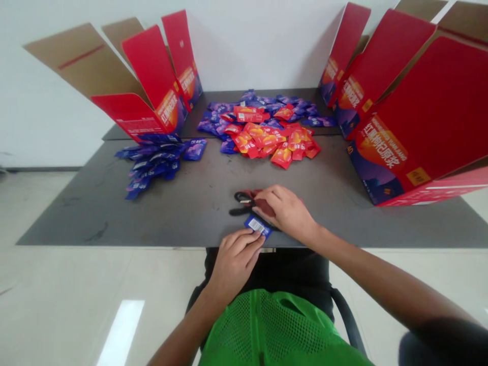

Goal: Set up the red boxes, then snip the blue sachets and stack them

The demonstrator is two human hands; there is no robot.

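My left hand is at the table's front edge, its fingers closed on a small blue sachet with a white barcode label facing up. Just beyond it, my right hand curls over a pair of scissors. The black handles stick out to the left from under the fingers, while the blades are hidden by the hand. Something dark reddish shows beside the scissors and beneath my right fingers; I cannot make out what it is.
On the grey table, blue sachets lie in an overlapping heap at left. Farther back are red sachets in front of more blue sachets. Open red cartons stand on both sides, a left carton and a large right carton.
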